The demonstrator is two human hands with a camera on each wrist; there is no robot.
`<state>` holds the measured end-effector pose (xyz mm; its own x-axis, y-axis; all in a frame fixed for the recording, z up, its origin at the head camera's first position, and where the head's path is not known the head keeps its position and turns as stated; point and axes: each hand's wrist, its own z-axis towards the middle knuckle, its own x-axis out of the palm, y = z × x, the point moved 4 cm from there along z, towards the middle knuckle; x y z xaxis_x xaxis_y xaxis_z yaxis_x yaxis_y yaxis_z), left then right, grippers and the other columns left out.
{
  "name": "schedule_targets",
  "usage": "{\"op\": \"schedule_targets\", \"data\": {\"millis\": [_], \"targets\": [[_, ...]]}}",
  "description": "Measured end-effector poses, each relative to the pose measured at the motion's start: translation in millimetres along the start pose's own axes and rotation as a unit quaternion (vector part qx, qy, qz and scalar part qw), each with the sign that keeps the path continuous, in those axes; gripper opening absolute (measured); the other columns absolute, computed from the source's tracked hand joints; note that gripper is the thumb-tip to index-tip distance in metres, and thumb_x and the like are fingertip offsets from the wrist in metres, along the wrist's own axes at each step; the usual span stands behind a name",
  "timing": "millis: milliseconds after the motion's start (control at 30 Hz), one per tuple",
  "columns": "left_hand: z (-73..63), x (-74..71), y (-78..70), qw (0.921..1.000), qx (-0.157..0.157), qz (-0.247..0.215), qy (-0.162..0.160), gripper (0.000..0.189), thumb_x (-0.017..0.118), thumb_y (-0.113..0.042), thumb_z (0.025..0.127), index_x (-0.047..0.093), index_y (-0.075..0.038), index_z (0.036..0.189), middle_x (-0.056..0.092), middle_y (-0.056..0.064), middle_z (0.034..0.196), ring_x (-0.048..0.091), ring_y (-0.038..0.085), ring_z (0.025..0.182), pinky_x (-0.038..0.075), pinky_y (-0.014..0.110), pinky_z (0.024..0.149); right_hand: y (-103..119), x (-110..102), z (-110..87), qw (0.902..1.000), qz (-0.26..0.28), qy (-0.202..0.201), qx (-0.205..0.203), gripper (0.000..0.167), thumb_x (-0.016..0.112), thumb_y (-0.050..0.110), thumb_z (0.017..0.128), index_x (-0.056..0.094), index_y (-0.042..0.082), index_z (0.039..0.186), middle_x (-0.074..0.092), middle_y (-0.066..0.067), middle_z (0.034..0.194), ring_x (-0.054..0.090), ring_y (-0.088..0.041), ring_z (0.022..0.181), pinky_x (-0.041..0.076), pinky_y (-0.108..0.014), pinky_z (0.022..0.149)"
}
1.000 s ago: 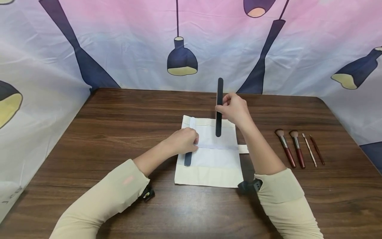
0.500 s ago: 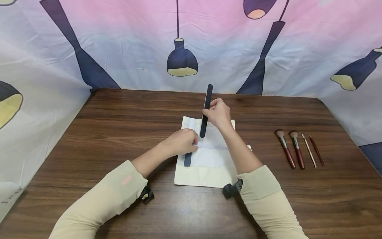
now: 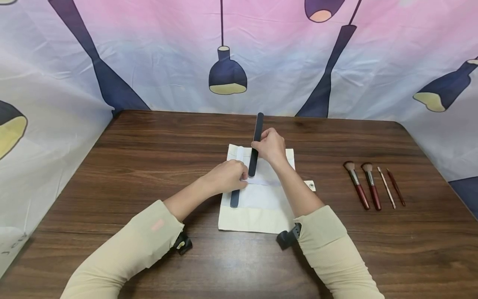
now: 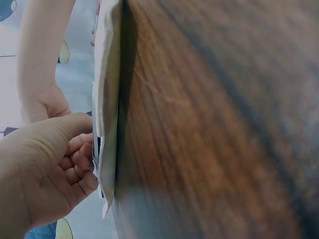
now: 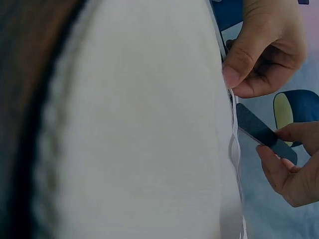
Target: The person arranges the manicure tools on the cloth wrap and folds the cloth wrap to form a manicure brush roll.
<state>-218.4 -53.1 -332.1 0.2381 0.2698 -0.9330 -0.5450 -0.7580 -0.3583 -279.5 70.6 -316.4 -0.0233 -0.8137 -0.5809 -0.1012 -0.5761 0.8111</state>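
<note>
Fabric of the cream pouch (image 3: 257,220) is pinched by the left hand (image 3: 227,176), and a flat strip (image 3: 235,199), dark at its near end, is partly covered by that hand. Just to the right, a black strip (image 3: 258,124) is held tilted between thumb and fingers of the right hand (image 3: 271,145), its lower end over the pouch beside the left fingertips. Well apart, two brushes (image 3: 374,191), a pale stick (image 3: 386,188) and a reddish stick (image 3: 396,187) are laid in a row
</note>
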Motion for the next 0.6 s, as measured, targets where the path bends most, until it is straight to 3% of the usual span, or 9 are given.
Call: {"op": "schedule_targets", "data": {"millis": [333,600], "targets": [[-0.9,-1.2,0.0,1.0000,0.001,0.002,-0.007,0.005,0.067,-0.010,0.079,0.064,-0.007,0.077,0.053,-0.001,0.069,0.048,0.013,0.064,0.040,0.025,0.059,-6.3,5.8,-2.4,0.9985,-0.024,0.046,0.020,0.031,0.066,0.013,0.083,0.049,0.000,0.106,0.060,-0.012,0.090,0.066,-0.022,0.065,0.052,-0.026,0.057],[-1.0,-0.9,-0.3,1.0000,-0.004,-0.004,-0.002,0.006,0.068,-0.011,0.080,0.066,-0.006,0.081,0.054,-0.001,0.070,0.048,0.013,0.063,0.039,0.024,0.057,-11.4,9.3,-5.8,0.9944,-0.048,0.086,0.040,0.041,0.065,0.013,0.083,0.045,-0.001,0.116,0.059,-0.016,0.093,0.064,-0.020,0.063,0.051,-0.025,0.056]]}}
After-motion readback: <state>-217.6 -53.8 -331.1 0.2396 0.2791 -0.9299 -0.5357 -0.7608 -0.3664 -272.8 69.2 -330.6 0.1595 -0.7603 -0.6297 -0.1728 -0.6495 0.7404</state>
